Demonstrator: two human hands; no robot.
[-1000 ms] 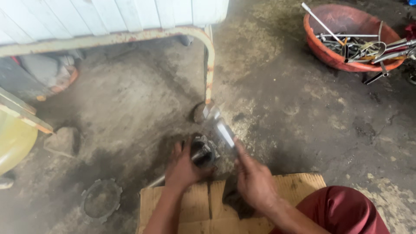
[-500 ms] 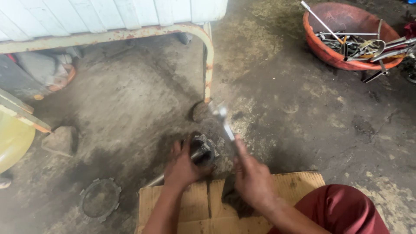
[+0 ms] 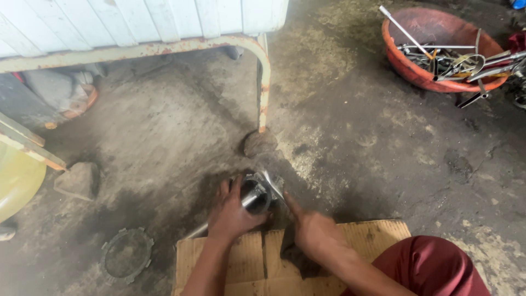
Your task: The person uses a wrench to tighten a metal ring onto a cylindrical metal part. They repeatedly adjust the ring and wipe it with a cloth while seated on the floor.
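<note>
At the far left edge of the frame a yellow container (image 3: 15, 183) pokes in, and just right of it a grey stone (image 3: 78, 180) lies on the stained concrete floor (image 3: 378, 164). Lower left, a toothed metal ring plate (image 3: 127, 255) lies flat on the floor, well apart from the hands. Across the upper left runs a white panelled body (image 3: 142, 21) on a rusty painted tube frame (image 3: 263, 71), whose leg comes down onto a round stone (image 3: 259, 143) near the centre.

Below that stone, in the lower middle of the frame, the left hand (image 3: 233, 215) is clenched around a dark cylindrical metal part (image 3: 255, 195), gripping it from the left with the open round end tipped up toward the camera. A metal rod (image 3: 195, 231) pokes out at the lower left of this hand. Just to its right, the right hand (image 3: 313, 234) grasps a thin shiny tool (image 3: 272, 182) whose bright tip touches the top rim of the cylinder. Both forearms cross a sheet of brown cardboard (image 3: 372, 237) spread on the floor at the bottom centre, and a dark rag (image 3: 296, 257) lies on it under the right wrist. A knee in dark red cloth (image 3: 433, 268) fills the lower right corner.

In the upper right an orange-red basin (image 3: 408, 68) sits on the floor, filled with wrenches (image 3: 466, 60) and other steel hand tools, far from both hands.
</note>
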